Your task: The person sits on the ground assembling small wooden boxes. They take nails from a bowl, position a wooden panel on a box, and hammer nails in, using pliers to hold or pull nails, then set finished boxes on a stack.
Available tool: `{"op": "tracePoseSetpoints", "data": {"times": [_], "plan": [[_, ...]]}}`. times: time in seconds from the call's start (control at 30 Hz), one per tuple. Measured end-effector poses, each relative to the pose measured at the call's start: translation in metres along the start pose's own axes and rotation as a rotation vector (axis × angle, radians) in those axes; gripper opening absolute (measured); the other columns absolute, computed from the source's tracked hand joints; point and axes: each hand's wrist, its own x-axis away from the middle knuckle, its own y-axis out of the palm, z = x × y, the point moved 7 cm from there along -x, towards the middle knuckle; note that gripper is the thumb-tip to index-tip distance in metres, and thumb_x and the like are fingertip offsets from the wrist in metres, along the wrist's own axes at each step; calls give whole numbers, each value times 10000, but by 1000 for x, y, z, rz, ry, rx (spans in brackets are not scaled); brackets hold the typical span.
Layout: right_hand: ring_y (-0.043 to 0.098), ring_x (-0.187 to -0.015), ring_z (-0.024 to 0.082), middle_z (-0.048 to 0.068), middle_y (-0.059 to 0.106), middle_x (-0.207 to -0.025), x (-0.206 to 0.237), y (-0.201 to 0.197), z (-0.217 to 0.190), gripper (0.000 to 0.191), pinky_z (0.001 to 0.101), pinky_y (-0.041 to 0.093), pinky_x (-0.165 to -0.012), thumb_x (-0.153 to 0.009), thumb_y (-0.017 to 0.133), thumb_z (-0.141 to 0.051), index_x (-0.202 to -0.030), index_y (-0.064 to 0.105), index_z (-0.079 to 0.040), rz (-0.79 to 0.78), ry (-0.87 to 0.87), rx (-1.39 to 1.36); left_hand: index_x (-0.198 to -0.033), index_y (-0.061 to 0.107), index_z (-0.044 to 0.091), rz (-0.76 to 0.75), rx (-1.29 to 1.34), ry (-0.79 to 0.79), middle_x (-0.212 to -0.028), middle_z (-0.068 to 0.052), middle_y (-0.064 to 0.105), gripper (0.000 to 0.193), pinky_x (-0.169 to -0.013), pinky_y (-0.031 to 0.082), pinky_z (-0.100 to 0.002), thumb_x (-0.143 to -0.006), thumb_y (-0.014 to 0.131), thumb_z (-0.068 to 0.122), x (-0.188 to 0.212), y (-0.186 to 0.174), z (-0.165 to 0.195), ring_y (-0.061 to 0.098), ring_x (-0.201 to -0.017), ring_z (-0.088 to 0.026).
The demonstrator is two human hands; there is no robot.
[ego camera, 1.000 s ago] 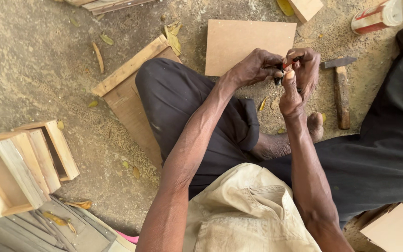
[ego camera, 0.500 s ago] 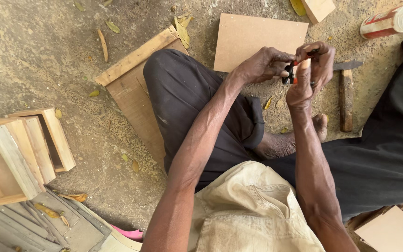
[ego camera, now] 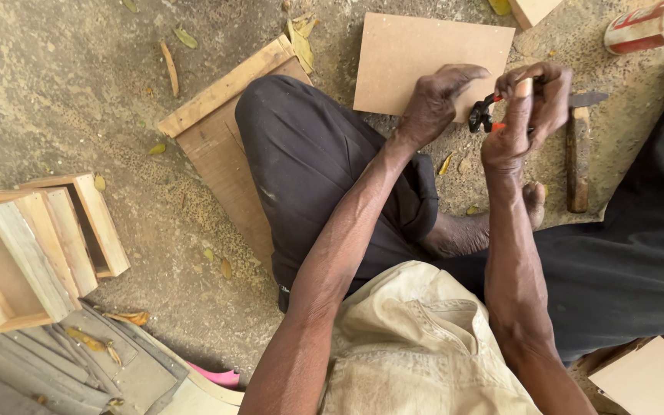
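I sit cross-legged on sandy ground in dark trousers. My right hand (ego camera: 528, 111) grips a small pair of pincers (ego camera: 482, 115) with red handles and a dark head, held up in front of me. My left hand (ego camera: 432, 104) is at the pincers' head, fingers curled as if pinching something tiny there; what it pinches is hidden. Beyond both hands a flat brown board (ego camera: 416, 58) lies on the ground. A hammer (ego camera: 578, 154) with a wooden handle lies just right of my right hand, by my bare foot (ego camera: 478, 227).
A wooden panel with a batten edge (ego camera: 217, 131) lies under my left knee. Several open wooden boxes (ego camera: 32, 246) stand at the left, planks below them. A red-and-white can (ego camera: 647, 27) lies top right. More boards (ego camera: 655, 376) sit bottom right. Dry leaves are scattered about.
The view has shifted slightly; both hands stay together at the pincers. The left fingers have moved from the handles to the head of the tool.
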Motion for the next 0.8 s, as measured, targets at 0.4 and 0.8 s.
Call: {"op": "tracePoseSetpoints", "data": {"times": [0.4,0.8], "plan": [[488,-742,138,76,506,-858,-11,1,-25,123,293,473,-705,-1084,550,-137,-1095,508,-22,75,112,-336,-1316,668,166,53,-259,-25,-1376,-61,678,360,-1163,536,-314,-1038,528,-15,5,-1,-7,619,-1339,-236],[505,-763,129,32,517,-871,-22,-19,-19,117,283,469,-708,-1105,570,-170,-1048,505,-90,140,248,-574,-1326,673,165,74,-254,-47,-1378,-28,674,525,-1196,508,-300,-947,497,-152,5,-12,5,617,-1332,-219]]}}
